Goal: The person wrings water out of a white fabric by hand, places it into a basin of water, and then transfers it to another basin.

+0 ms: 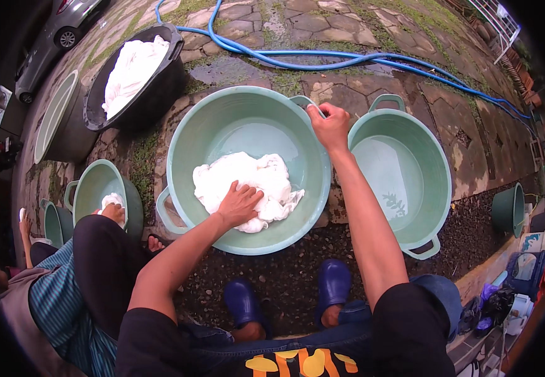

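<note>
A wide green plastic basin [190, 135] stands before me with a wet, bunched white cloth [238, 176] on its bottom. My left hand [241, 204] rests on top of the cloth, fingers spread and slightly bent, not gripping it. At the basin's far right rim, my right hand [330, 127] is closed round the basin handle [300, 102]. Close by on the right is a second green basin [439, 163], holding what looks like shallow clear water.
A black tub [172, 69] with white cloth and a large grey-green tub [49, 125] stand at far left. Beside me a person [65, 295] sits with a hand in a smaller green basin [131, 201]. A blue hose [310, 63] crosses the wet paving.
</note>
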The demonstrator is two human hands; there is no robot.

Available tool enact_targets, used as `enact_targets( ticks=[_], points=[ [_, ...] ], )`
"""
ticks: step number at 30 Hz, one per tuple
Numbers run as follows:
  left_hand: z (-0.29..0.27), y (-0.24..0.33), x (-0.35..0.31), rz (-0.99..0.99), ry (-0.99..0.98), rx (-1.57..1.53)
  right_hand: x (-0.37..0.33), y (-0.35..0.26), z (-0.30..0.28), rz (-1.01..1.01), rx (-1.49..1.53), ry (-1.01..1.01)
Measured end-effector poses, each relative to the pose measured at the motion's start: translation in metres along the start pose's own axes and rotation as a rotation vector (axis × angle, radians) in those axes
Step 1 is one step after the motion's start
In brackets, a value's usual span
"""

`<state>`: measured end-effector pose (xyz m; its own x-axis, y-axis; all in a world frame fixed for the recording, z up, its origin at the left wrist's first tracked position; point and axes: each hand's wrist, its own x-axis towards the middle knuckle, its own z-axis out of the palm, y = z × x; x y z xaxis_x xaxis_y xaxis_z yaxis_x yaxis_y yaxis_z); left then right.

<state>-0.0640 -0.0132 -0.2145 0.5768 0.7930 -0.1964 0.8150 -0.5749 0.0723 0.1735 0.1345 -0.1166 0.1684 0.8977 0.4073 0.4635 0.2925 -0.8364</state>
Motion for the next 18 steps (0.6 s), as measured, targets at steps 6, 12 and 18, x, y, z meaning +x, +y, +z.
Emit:
enact_targets(
  ticks=[6,12,18],
  points=[
    [-0.041,-0.007,-0.016,-0.18,0.047,-0.396,0.0,0.07,-0.007,0.096,-0.2,0.005],
    [-0.066,-0.038,-0.001,-0.234,0.099,-1.108,0.0,0.061,0.002,0.04,-0.602,-0.232],
    [-0.154,-0.036,0.023,-0.131,0.11,-1.446,-0.033,-0.017,0.024,-0.006,-0.034,-1.176]
  ],
)
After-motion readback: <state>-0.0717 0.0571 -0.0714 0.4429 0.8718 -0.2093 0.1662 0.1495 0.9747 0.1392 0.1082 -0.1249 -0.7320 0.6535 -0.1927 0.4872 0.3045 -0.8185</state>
